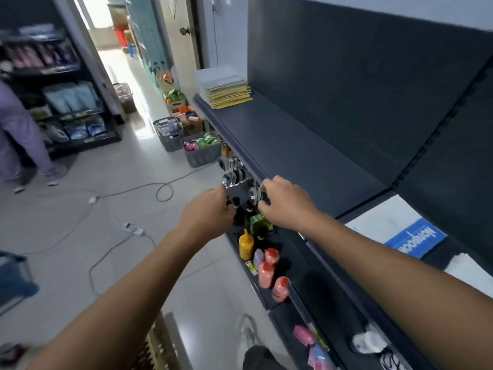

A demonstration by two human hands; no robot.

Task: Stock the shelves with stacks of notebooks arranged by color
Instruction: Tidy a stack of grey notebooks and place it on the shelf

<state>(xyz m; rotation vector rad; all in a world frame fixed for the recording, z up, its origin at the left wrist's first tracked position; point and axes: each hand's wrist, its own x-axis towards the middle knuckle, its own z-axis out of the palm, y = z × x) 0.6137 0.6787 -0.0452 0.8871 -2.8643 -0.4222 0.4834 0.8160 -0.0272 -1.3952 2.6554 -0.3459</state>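
Note:
A stack of yellow notebooks (229, 96) with pale ones on top lies at the far end of the dark top shelf (293, 156). To the right, a blue notebook (416, 237) rests on white notebooks (384, 217), with another white stack (469, 269) beside it. Both my arms reach forward at the shelf's front edge. My left hand (209, 212) hovers in front of the edge with its fingers curled down out of sight. My right hand (286, 202) is at the edge with fingers loosely curled, and no notebook is in it.
Below the shelf edge hang metal ladles (233, 173), and a lower shelf holds bottles (266, 265). Grey baskets (201, 153) of goods and cables (165, 192) lie on the tiled floor. A person in purple (18, 134) stands at the left by another rack.

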